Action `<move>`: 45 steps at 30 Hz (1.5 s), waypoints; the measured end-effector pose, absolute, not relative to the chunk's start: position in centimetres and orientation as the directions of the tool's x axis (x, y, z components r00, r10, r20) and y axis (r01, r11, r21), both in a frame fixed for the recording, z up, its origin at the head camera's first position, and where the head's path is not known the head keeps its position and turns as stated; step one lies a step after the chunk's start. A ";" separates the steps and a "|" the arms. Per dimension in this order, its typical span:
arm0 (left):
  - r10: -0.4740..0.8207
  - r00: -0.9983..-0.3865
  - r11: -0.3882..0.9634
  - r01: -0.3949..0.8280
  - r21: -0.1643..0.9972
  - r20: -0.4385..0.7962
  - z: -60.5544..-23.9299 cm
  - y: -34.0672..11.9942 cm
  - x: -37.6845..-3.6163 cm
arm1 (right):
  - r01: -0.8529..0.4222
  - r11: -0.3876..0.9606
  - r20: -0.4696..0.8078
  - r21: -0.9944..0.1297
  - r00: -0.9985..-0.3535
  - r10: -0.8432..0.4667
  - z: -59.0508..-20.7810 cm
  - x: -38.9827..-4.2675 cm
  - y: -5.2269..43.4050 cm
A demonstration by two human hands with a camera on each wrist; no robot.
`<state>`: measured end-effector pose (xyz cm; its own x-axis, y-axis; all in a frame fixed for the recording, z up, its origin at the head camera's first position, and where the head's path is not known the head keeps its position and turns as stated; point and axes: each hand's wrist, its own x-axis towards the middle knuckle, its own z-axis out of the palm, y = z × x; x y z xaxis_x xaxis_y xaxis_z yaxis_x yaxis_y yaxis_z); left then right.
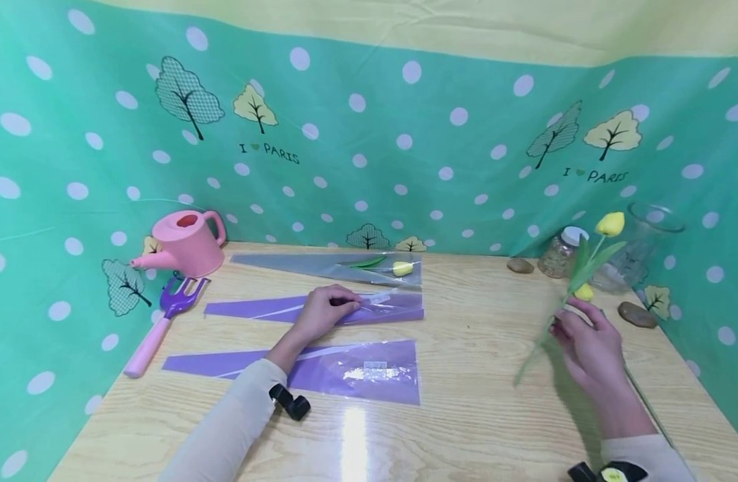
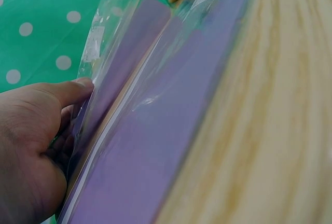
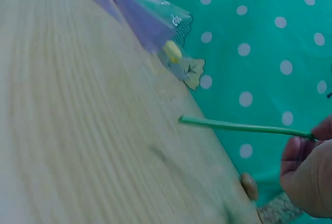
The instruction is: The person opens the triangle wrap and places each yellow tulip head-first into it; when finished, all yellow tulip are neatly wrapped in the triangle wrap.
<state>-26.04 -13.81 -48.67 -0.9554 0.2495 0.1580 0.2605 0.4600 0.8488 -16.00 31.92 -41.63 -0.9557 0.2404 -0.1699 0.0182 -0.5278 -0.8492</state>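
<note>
Head view shows one tulip already wrapped [image 1: 399,268], while the left hand [image 1: 323,311] pinches the purple sleeve [image 1: 321,308] and the right hand [image 1: 588,341] grips a yellow tulip [image 1: 609,225] not in yet.

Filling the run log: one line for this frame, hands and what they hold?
left hand: grips middle purple sleeve on table | right hand: holds yellow tulip by stem, raised | nearby: pink watering can, glass vase

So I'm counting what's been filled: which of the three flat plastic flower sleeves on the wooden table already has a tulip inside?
The clear grey plastic sleeve farthest from the person, holding a yellow tulip. Both purple sleeves look empty.
</note>
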 end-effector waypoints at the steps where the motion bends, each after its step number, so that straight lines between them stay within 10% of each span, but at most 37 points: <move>1: 0.252 -0.955 0.461 0.262 0.848 0.158 -48.7 -13.8 -26.0 | -0.005 -0.555 -0.170 -0.832 -0.950 0.262 -41.6 -16.4 31.5; 16: 0.261 -0.954 0.480 0.260 0.838 0.147 -48.8 -13.9 -26.3 | -0.167 -0.688 -0.343 -0.706 -0.770 0.539 -43.1 -22.4 23.2; 45: 0.267 -0.947 0.465 0.287 0.837 0.177 -49.0 -13.8 -26.3 | -0.050 -0.667 -0.369 -0.744 -0.801 0.471 -46.7 -21.1 11.8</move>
<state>-26.26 -13.77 -48.97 -0.9474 0.2665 0.1771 0.2874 0.4650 0.8374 -21.11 11.81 -46.68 -0.8012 0.4712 -0.3688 -0.0499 -0.6667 -0.7436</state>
